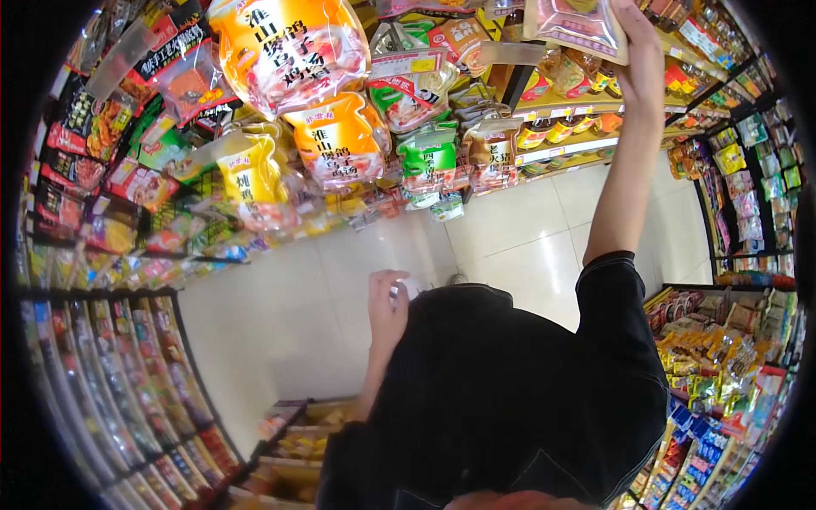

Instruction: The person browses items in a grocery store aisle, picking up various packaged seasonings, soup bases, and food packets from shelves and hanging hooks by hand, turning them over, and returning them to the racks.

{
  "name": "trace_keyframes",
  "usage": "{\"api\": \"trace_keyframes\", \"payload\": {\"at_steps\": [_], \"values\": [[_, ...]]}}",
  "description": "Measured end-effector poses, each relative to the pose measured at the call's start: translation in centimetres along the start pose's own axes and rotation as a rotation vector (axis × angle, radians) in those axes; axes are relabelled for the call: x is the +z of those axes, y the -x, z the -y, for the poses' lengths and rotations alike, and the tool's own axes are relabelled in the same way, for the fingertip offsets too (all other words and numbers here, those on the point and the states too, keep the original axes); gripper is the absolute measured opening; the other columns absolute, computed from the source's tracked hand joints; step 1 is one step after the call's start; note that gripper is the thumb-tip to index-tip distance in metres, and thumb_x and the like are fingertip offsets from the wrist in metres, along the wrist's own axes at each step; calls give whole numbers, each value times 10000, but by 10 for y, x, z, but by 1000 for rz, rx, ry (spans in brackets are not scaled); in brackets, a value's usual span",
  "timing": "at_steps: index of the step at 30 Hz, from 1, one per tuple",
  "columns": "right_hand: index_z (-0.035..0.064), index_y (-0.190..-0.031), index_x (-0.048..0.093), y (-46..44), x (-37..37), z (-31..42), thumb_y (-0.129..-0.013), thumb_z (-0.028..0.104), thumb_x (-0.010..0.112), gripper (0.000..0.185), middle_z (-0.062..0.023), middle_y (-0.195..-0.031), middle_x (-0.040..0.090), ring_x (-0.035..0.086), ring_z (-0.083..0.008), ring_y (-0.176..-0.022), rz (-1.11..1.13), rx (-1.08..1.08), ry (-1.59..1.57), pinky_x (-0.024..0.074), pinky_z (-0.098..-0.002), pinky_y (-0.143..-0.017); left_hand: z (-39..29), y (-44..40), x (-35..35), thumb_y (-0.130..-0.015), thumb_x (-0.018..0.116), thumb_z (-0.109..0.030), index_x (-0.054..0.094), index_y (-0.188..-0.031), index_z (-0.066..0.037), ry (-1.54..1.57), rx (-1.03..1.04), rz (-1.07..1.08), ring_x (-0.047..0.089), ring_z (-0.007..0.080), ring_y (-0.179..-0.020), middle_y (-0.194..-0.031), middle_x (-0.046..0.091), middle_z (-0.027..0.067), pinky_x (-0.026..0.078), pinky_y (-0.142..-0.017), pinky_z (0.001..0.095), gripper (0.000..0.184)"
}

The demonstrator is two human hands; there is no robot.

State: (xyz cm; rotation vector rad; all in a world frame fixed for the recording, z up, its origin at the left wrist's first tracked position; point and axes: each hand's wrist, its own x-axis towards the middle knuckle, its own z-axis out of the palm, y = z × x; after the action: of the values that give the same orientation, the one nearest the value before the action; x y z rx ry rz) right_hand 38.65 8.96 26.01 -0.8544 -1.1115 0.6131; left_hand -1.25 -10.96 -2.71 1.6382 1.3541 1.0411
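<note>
Standing on a pale tiled floor (527,246) in a narrow shop aisle, with black-framed shelving (209,382) on the left and bagged goods (710,353) on the right. Facing a long stretch of packaged food, including a lit shelf (565,151) of bottles and jars. Leaning in close to a big orange-and-white soup packet (285,51), with a second orange soup packet (336,140) just below. Also facing a yellow packet (248,183), a green packet (429,160) and a brown packet (493,153), all hanging in a crowded row over the floor. Reaching up and forward out of a black sleeve (608,280), raising a see-through packet (582,25) at the top right with the right hand (636,38), gripping by the right edge. Having the pick-up apparently done, but not yet letting go; leaving unclear, with the top cropped out of view, any contact between packet and hook or shelf. Holding the left hand (388,302) low above the floor, well apart from the packets, with fingers loosely bent, partly open and gripping nothing visible. Crowding the space between the raised packet and the hanging row: a clear tag holder (512,53), jutting out just beside, and a small yellow price tag (422,65) farther left, both possibly getting in the way of a sideways move.
</note>
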Motion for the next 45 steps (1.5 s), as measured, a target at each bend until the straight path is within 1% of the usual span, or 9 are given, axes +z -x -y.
{"api": "trace_keyframes", "payload": {"at_steps": [5,8,12,16,20,26,34,37,45], "values": [[-5,-1204,658,3,4,32,-1020,167,585,263,-61,-1006,733,682,-117,-818,-58,78,-31,534,-235,-679,-15,-12,6,-946,567,18,663,-1119,-67,26,-21,11,608,229,-908,-1114,570,114,508,-759,322,215],[-23,-1450,505,-13,-69,20,-1004,157,602,491,-142,-1408,586,572,-207,-1282,-21,188,7,438,-336,-1108,-26,-20,14,-943,572,20,664,-1103,-61,36,-10,14,611,217,-901,-1104,581,111,503,-754,312,202],[-58,-1389,537,35,-71,31,-994,204,617,481,-94,-1278,654,622,-174,-1171,124,225,243,478,-293,-1004,-23,-28,24,-940,587,25,665,-1065,-37,64,37,36,618,186,-898,-1050,619,99,496,-761,296,160],[26,-1138,633,102,-119,9,-1015,178,589,200,3,-1075,646,591,-84,-958,272,273,354,460,-226,-853,-40,-58,22,-959,603,-22,648,-1067,-19,138,114,46,643,189,-872,-965,668,100,528,-798,321,116],[74,-1004,600,178,-76,-50,-1043,118,553,76,68,-920,540,482,-26,-818,249,369,283,395,-194,-711,-144,-131,40,-979,658,-148,677,-1147,-19,510,207,84,669,164,-980,-1131,722,117,527,-847,298,212],[58,-1086,572,199,-67,-106,-1085,176,512,132,7,-998,628,538,-61,-902,241,651,139,446,-241,-800,-148,-186,99,-926,729,-214,693,-1110,27,373,137,167,672,120,-847,-972,754,82,523,-761,268,305],[15,-1257,610,108,-41,-167,-998,323,686,409,-41,-1079,687,611,-89,-981,282,314,84,491,-273,-871,-119,-278,141,-935,709,-179,682,-1154,-3,552,63,216,649,84,-897,-998,717,35,515,-809,256,283],[12,-1182,677,72,-26,-176,-977,294,721,351,-35,-1008,722,638,-82,-907,244,394,147,514,-272,-812,-110,-304,151,-915,722,-168,685,-1119,-4,558,97,209,665,85,-900,-1012,726,43,526,-796,255,264],[11,-1100,727,39,-5,-207,-940,149,751,212,-22,-955,747,656,-56,-835,171,76,-115,523,-241,-720,-140,-322,156,-924,723,-54,707,-1137,10,566,392,-34,677,100,-936,-1056,732,47,548,-855,268,223]]}}
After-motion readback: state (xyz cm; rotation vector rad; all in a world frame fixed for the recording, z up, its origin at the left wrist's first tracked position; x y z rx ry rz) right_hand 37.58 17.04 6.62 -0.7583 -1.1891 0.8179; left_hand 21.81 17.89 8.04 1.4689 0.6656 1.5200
